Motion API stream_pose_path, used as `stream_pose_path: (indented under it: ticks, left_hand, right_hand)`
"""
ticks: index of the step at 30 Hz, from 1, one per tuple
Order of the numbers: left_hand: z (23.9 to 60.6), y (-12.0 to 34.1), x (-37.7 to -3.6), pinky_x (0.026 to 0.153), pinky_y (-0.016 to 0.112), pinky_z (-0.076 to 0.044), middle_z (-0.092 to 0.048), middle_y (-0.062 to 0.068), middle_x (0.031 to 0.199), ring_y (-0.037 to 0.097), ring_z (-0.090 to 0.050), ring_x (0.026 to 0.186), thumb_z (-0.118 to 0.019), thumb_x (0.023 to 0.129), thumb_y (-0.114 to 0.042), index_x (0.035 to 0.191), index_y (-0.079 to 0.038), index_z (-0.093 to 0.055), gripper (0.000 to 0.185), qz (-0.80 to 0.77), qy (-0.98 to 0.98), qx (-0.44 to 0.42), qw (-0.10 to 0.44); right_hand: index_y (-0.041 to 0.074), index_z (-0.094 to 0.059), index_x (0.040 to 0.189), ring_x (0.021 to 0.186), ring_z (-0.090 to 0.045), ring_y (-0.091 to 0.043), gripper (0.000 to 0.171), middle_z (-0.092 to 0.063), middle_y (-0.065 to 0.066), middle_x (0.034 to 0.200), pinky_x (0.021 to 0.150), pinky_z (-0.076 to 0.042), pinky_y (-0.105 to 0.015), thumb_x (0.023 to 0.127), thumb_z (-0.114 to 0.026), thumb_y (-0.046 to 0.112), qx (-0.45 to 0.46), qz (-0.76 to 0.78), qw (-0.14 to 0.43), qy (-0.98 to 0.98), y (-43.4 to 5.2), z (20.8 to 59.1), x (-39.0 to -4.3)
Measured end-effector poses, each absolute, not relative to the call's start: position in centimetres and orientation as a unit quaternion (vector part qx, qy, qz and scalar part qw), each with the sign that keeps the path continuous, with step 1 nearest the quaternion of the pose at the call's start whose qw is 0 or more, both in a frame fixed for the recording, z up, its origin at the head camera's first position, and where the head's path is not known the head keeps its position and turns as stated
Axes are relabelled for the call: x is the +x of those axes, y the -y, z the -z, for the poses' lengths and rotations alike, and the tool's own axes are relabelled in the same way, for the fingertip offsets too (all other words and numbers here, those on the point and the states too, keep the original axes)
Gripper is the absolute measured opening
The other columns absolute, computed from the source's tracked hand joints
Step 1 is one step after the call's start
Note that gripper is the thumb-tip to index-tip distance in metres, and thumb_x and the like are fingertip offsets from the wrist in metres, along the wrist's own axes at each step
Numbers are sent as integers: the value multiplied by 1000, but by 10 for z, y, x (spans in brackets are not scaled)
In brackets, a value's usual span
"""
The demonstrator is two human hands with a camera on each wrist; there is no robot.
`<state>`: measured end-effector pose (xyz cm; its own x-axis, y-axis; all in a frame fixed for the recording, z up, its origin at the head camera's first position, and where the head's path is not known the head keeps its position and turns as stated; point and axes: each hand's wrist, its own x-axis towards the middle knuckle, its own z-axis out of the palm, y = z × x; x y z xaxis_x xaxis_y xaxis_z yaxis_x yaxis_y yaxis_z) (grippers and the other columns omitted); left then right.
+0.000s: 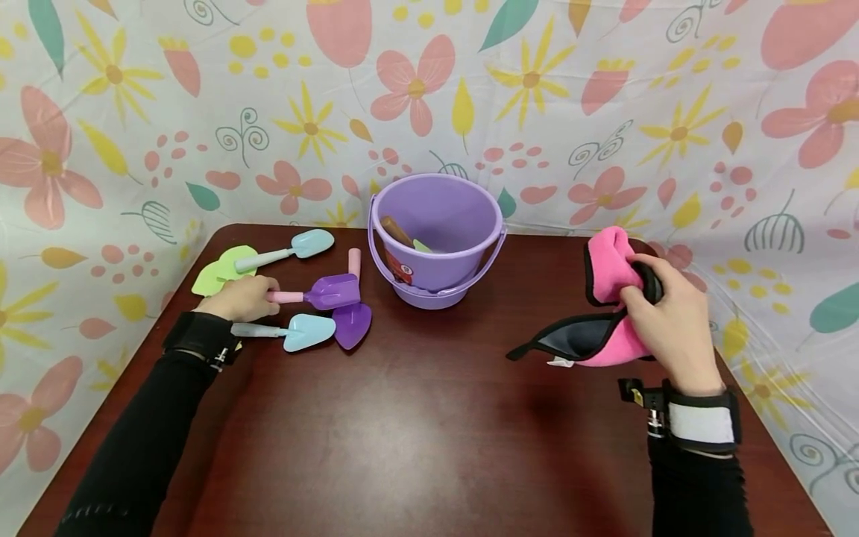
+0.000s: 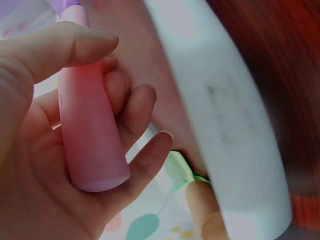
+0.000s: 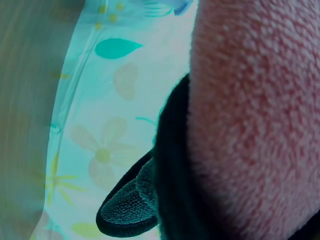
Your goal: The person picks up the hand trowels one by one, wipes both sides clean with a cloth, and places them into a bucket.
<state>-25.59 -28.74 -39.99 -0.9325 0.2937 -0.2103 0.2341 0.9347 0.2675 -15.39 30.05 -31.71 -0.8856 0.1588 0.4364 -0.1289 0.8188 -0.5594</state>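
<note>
My left hand (image 1: 240, 300) grips the pink handle of a toy shovel with a purple blade (image 1: 333, 291). In the left wrist view the thumb lies across that handle (image 2: 92, 125), fingers curled behind it. Beside it lie a light blue trowel (image 1: 309, 332) and a purple spade (image 1: 352, 326) with a pink handle, partly under the held blade. My right hand (image 1: 673, 317) pinches a soft pink fabric piece (image 1: 611, 261) with black edging and a dark grey lining, folded and hanging open. Its fleecy surface (image 3: 255, 110) fills much of the right wrist view.
A purple bucket (image 1: 436, 272) stands at the back middle, with a brown handle (image 1: 397, 232) and something green inside. Another blue trowel (image 1: 312, 243) and a light green toy tool (image 1: 218, 272) lie back left. A flower-patterned cloth (image 1: 416, 89) hangs behind the brown table (image 1: 416, 425).
</note>
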Motion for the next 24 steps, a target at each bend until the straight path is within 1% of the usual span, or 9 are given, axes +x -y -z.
stream_pose_path:
  ticks: [3,7,10,13,16,17,20,22,24]
  left_hand:
    - [395,285,-250,68,41,-42,-60,6,81,24,-53,72,-67,87,-13,103,-2,-65,20,-125,-976,141,109]
    - [387,279,-241,69,40,-41,-60,6,81,24,-52,73,-69,87,-14,102,-3,-65,19,-127,-976,149,93]
    - [382,271,-232,69,43,-42,-61,5,81,24,-54,73,-72,87,-19,102,-3,-67,22,-120,-977,158,84]
    - [377,260,-222,72,47,-38,-63,1,79,22,-56,73,-74,87,-26,100,-6,-69,25,-114,-977,161,80]
    - [374,249,-213,71,44,-38,-61,-3,74,20,-55,72,-75,87,-30,97,-8,-70,25,-132,-974,169,77]
    - [372,245,-211,71,42,-38,-60,-3,73,19,-55,72,-74,87,-31,96,-8,-70,25,-141,-972,174,77]
    - [369,233,-205,64,35,-41,-57,-3,73,17,-52,69,-72,89,-33,94,-7,-69,27,-164,-964,198,71]
    - [366,224,-202,61,33,-39,-54,-3,70,16,-49,67,-71,90,-35,92,-9,-68,27,-170,-961,206,68]
    - [363,215,-198,61,32,-38,-52,-4,70,16,-48,67,-71,90,-35,91,-10,-67,25,-173,-959,215,58]
  right_hand:
    - [12,-61,131,97,-52,-36,42,-61,-18,122,76,-34,-38,89,-53,15,0,-308,241,921,-291,315,-156]
    - [13,-62,130,102,-53,-33,42,-61,-13,125,82,-36,-41,89,-54,14,15,-316,243,917,-278,312,-159]
    - [14,-62,130,103,-54,-31,41,-61,-11,124,83,-37,-37,89,-55,14,27,-322,240,915,-269,310,-159]
    - [15,-61,130,102,-54,-29,40,-61,-10,125,81,-36,-30,90,-55,14,36,-333,228,914,-260,308,-158]
    - [16,-61,130,101,-54,-27,41,-60,-9,125,80,-35,-28,90,-55,12,49,-341,224,912,-250,306,-157]
    - [16,-62,130,101,-54,-27,41,-60,-9,125,81,-36,-28,90,-55,11,54,-342,227,910,-247,305,-157]
    - [16,-62,129,101,-55,-25,42,-61,-9,124,82,-36,-30,88,-55,9,67,-345,235,906,-239,302,-158]
    - [16,-62,129,102,-55,-25,42,-61,-8,124,83,-37,-33,88,-55,9,75,-347,238,904,-234,300,-158]
    - [16,-63,129,104,-55,-24,43,-61,-8,124,84,-38,-36,87,-56,7,87,-352,239,901,-229,299,-158]
